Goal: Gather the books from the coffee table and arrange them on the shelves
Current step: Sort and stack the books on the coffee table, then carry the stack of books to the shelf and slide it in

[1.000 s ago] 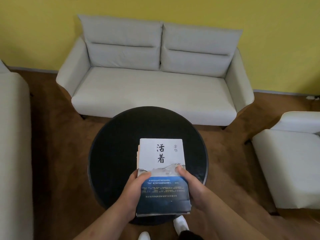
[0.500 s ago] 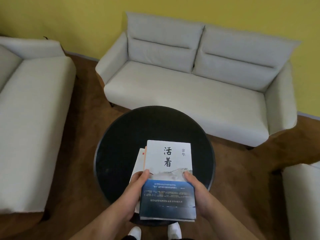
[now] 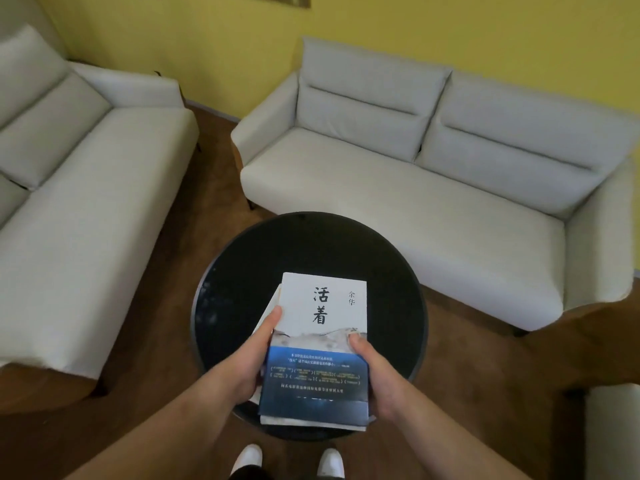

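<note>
A stack of books point(image 3: 320, 344) is held over the near side of the round black coffee table point(image 3: 249, 271). The top book has a white cover with black characters and a blue lower band. Edges of other books show beneath it on the left. My left hand point(image 3: 249, 362) grips the stack's left edge, thumb on top. My right hand point(image 3: 375, 372) grips its right edge, thumb on the cover. No shelves are in view.
A pale two-seat sofa point(image 3: 433, 188) stands behind the table against the yellow wall. Another pale sofa point(image 3: 76, 188) runs along the left. A third pale seat point(image 3: 613, 431) shows at the lower right. Brown floor lies between them. My white shoes point(image 3: 247, 457) show below.
The view has swung to the left, bringing more of the left sofa into sight. The stack stays in both hands; the lower books have slipped out a little at the left.
</note>
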